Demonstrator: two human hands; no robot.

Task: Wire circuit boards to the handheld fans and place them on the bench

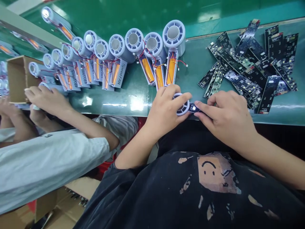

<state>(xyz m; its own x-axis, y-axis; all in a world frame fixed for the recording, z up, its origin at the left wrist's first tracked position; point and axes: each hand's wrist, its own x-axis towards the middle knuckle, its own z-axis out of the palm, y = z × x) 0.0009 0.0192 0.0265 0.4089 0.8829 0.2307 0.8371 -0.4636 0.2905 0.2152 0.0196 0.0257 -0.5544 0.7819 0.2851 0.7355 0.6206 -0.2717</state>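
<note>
Left hand curls around a round pale-blue plastic fan housing as right hand pinches a narrow black circuit board to its rim, near the front edge of a green bench, a heap of black boards just beyond.

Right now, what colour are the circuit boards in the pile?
The circuit boards are black with pale components, clearest in the head view.

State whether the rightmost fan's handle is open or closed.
Open: the fan shows its orange battery and red wires uncovered.
</note>
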